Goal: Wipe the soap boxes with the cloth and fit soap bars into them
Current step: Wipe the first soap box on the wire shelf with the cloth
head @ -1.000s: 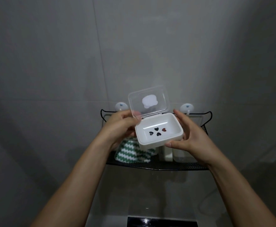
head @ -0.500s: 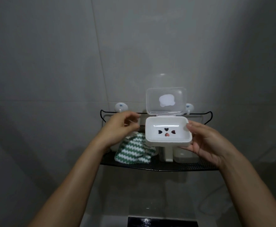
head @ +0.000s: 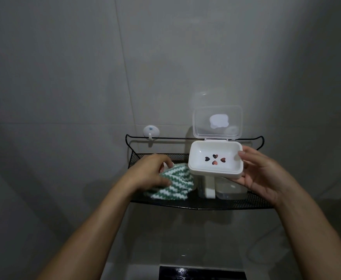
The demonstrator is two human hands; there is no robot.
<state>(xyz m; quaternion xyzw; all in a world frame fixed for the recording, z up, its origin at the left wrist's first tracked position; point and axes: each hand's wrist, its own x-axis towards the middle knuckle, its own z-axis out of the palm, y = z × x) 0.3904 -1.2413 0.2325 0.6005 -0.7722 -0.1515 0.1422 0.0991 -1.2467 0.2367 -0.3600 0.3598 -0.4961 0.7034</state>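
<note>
My right hand [head: 260,174] holds a white soap box [head: 216,166] above the shelf. Its clear lid [head: 217,122] stands open, and heart-shaped drain holes show in its empty tray. My left hand [head: 151,174] rests on a green-and-white zigzag cloth [head: 175,185] lying on the black mesh shelf [head: 206,204], with thumb and fingers closing on the cloth's top. Below the held box stand a white box part [head: 209,188] and a clear box [head: 231,190] on the shelf. No soap bar is visible.
The shelf hangs from a black wire rail [head: 173,137] on a grey tiled wall, with a white suction hook [head: 151,131] at the left. A dark glossy object [head: 202,272] lies below at the bottom edge.
My left hand let go of the soap box and dropped down onto the cloth. My right hand carried the open box to the right.
</note>
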